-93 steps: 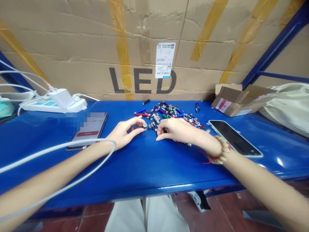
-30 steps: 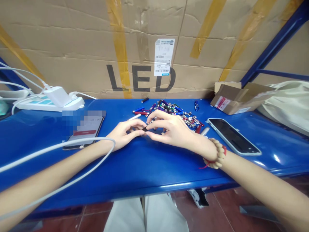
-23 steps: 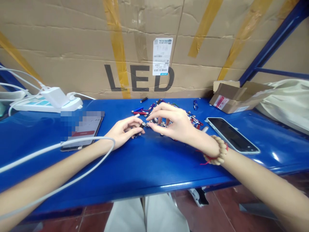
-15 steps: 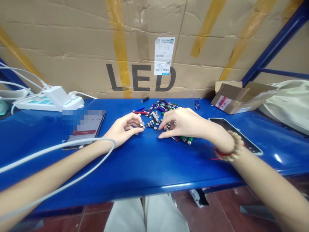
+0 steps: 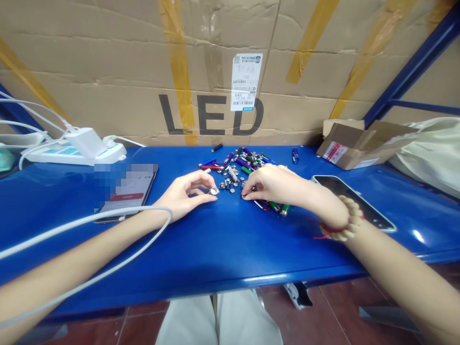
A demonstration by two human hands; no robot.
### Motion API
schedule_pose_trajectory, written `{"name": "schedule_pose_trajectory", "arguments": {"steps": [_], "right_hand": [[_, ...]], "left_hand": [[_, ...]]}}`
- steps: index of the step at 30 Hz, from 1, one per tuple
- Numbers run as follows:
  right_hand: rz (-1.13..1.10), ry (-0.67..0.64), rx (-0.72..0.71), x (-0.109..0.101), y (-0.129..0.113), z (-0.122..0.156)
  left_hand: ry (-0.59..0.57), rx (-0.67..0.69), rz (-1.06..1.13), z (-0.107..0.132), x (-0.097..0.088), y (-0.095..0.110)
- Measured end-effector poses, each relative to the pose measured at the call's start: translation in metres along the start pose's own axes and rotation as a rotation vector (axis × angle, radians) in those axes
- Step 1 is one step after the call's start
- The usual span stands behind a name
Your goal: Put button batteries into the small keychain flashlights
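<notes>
My left hand (image 5: 190,189) pinches a small round silvery metal cap (image 5: 213,191) between thumb and fingertips, its hollow-looking end facing right. To the right, my right hand (image 5: 269,184) is closed in a pinch low over the table, at the near edge of a pile of small parts. A dark speck shows at its fingertips, too small to name. In the pile lie colourful metal tubes like mini flashlights (image 5: 247,169), small round silver discs (image 5: 232,190) and a silver tube (image 5: 233,172). Green tubes (image 5: 285,210) stick out below my right hand, which hides part of the pile.
A phone (image 5: 129,191) lies left and another phone (image 5: 354,201) right on the blue table (image 5: 201,249). A white cable (image 5: 108,211) loops over my left forearm. Behind are a power strip (image 5: 77,151), a large carton (image 5: 125,72) and a small open box (image 5: 355,143).
My right thumb and fingers have come together in a pinch at the pile's edge. The cap in my left hand has turned and moved slightly right and nearer to me.
</notes>
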State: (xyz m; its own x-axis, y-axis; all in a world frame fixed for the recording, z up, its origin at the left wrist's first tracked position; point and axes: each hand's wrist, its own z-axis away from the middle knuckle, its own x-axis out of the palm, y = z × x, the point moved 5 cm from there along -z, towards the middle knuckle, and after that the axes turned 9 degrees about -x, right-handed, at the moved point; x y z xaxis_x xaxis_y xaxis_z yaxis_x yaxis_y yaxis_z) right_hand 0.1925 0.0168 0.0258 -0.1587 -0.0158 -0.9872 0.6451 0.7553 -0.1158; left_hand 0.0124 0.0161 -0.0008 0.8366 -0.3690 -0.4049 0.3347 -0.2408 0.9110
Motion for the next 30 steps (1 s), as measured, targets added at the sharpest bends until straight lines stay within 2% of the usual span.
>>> {"name": "schedule_pose_trajectory", "arguments": {"steps": [5, 10, 13, 19, 21, 26, 30], "right_hand": [[0.074, 0.013, -0.01, 0.002, -0.009, -0.004], [0.207, 0.062, -0.087, 0.004, -0.018, -0.008], [0.232, 0.17, -0.147, -0.002, -0.023, -0.007], [0.288, 0.486, -0.256, -0.017, -0.038, 0.001], [0.297, 0.538, -0.29, -0.017, -0.043, 0.002], [0.388, 0.494, -0.348, -0.008, -0.051, 0.0], [0.404, 0.418, -0.334, -0.003, -0.051, -0.002]], "left_hand": [[0.012, -0.011, -0.053, 0.001, 0.0, 0.001], [0.014, -0.032, -0.069, 0.001, 0.001, 0.002], [0.015, -0.044, -0.071, 0.001, 0.001, 0.002], [-0.023, -0.083, -0.106, 0.002, 0.002, 0.002], [-0.041, -0.112, -0.082, 0.003, 0.003, 0.001], [-0.078, -0.214, -0.014, 0.003, 0.008, -0.002], [-0.075, -0.22, 0.006, 0.003, 0.009, -0.003]]}}
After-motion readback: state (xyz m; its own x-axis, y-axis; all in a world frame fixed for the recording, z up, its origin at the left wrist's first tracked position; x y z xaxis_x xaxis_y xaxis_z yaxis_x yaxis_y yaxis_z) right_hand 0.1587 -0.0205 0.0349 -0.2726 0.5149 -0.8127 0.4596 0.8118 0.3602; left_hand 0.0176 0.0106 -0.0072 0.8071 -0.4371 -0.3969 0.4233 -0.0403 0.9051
